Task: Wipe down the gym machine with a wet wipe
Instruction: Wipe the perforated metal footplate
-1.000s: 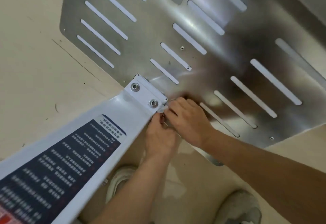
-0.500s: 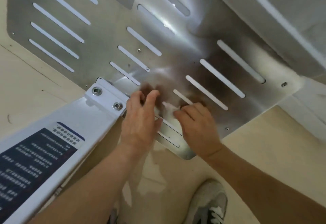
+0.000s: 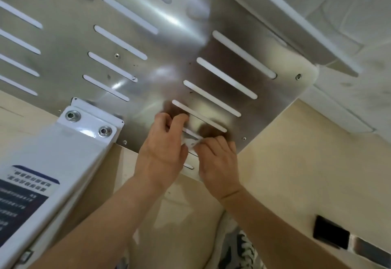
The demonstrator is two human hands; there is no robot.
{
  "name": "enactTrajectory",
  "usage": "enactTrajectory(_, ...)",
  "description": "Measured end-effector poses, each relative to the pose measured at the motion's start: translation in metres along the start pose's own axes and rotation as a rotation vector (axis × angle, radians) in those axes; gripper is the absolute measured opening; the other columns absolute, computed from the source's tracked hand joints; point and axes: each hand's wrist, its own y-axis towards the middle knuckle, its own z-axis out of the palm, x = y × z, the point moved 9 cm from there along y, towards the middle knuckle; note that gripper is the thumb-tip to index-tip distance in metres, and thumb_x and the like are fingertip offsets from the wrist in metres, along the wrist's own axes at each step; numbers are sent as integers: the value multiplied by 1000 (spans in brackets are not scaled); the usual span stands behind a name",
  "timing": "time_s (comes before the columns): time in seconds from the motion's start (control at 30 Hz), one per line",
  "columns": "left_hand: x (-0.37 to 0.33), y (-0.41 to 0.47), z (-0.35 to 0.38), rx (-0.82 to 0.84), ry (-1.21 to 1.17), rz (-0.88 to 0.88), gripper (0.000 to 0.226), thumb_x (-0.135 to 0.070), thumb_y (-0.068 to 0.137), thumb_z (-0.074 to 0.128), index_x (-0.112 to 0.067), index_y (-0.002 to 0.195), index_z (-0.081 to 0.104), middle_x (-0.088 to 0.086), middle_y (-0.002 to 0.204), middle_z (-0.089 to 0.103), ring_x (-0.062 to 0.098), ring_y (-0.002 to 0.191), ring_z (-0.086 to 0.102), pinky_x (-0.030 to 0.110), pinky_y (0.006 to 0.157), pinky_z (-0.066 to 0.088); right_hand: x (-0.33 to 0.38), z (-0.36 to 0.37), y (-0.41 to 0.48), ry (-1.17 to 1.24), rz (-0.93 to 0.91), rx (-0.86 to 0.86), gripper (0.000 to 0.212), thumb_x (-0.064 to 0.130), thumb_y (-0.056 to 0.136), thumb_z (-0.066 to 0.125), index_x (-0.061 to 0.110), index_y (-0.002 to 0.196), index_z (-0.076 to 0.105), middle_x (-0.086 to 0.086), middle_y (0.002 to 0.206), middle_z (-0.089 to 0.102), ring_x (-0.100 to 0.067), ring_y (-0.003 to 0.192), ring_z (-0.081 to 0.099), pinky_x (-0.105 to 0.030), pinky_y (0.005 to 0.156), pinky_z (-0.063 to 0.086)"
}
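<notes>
Both hands shifted rightward along metal footplate, away from white beam. Left hand and right hand pinch small wet wipe between fingertips, likely unfolding it above plate's lower edge.

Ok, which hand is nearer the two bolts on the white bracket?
Left. The left hand sits just right of the bolts on the bracket; the right hand is farther right, beyond the wipe.

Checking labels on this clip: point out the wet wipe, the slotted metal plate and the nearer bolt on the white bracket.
wet wipe (image 3: pixel 193 141), head view, crumpled middle between the hands
slotted metal plate (image 3: pixel 169 61), head view, bare metal between slots
nearer bolt (image 3: pixel 105 131), head view, its head
</notes>
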Motion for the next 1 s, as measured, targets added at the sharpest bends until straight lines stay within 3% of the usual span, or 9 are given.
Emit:
enactTrajectory(0.1,-5,-3,2,32,38,46,57,-14,78,70,-26,126,43,1,116,40,16,88,50,27,72,51,-8,2,-1,-20,-7,64,16,7,79,56,15,84,68,-3,83,63,-25,75,51,-37,65,37)
enactTrajectory(0.2,-13,-1,8,59,49,74,49,-18,81,66,-24,126,47,-1,114,41,19,90,52,31,66,51,-66,-55,18,-47,198,-114,21,-3,72,57,9,85,69,-10,84,64,-26,78,49,-36,68,40)
enactTrajectory(0.27,-27,4,14,82,22,136,44,-18,82,65,-23,123,49,0,113,44,21,89,54,34,58,51,-104,-91,27,-47,313,-217,14,-6,81,59,2,87,68,-14,86,63,-26,79,52,-31,68,42)
enactTrajectory(0.4,-59,16,18,89,1,254,36,-19,86,65,-17,121,56,4,114,52,21,84,58,40,62,56,-121,-102,21,37,439,-312,7,-5,88,59,-2,88,66,-14,88,60,-17,76,52,-21,68,41)
enactTrajectory(0.53,-63,20,11,46,-23,272,29,-11,84,63,-14,112,61,5,106,54,20,82,56,36,62,55,-89,-54,-16,96,422,-152,10,-2,86,57,2,83,65,-11,85,62,-23,74,58,-34,65,51)
enactTrajectory(0.67,-53,15,11,46,-21,253,28,-5,84,62,-11,111,64,10,106,57,22,80,58,30,66,50,-62,-30,-26,82,286,2,18,12,85,52,6,80,68,-9,81,64,-26,67,60,-37,59,54)
enactTrajectory(0.8,-38,8,14,60,-44,198,27,-2,83,58,-14,106,66,4,105,56,19,74,55,33,59,52,-94,-67,-12,62,369,-130,14,-8,80,64,4,83,70,-8,84,66,-20,67,59,-29,60,50)
enactTrajectory(0.9,-18,10,8,-4,-64,108,19,-7,82,56,-16,94,68,-1,96,58,14,64,49,33,59,52,-93,-67,-12,142,395,-170,9,-4,84,66,4,85,72,-7,87,67,-12,70,57,-22,62,48)
enactTrajectory(1.0,7,7,-2,-40,-45,8,18,-18,81,52,-17,88,68,-3,95,61,20,68,56,36,64,54,-65,-29,-34,209,386,-93,10,3,86,63,5,86,72,-6,89,67,-13,75,59,-23,64,49)
